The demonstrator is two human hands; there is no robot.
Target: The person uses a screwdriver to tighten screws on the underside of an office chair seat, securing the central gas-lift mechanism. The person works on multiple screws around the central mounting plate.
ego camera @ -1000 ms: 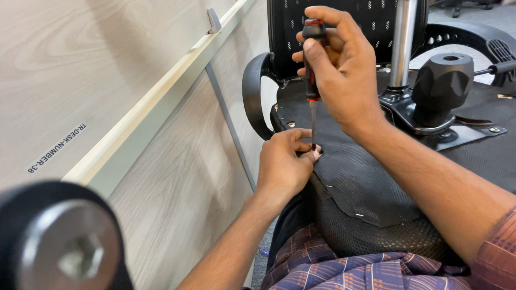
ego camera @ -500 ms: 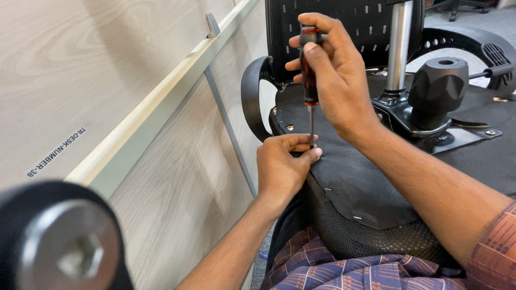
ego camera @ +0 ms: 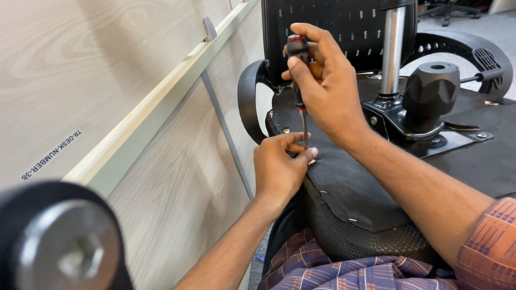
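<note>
Chair post point(ego camera: 392, 52) stands just right of my hands. My right hand point(ego camera: 325, 84) clamps the screwdriver point(ego camera: 298, 73) upright; my left hand point(ego camera: 279, 167) pinches its tip at the seat point(ego camera: 358, 187).

Red-and-black screwdriver point(ego camera: 297, 62); black seat underside point(ego camera: 473, 153); plaid trousers point(ego camera: 333, 275).

The chair seat point(ego camera: 445, 171) is upside down & lies across the person's lap point(ego camera: 345, 274). It carries the rest. Black cloth w/ small staples covers its underside. A metal plate point(ego camera: 437, 140) sits on it at 2 o'clock, w/ a black knob point(ego camera: 432, 91) & a shiny pole point(ego camera: 392, 52) standing on it.
</note>
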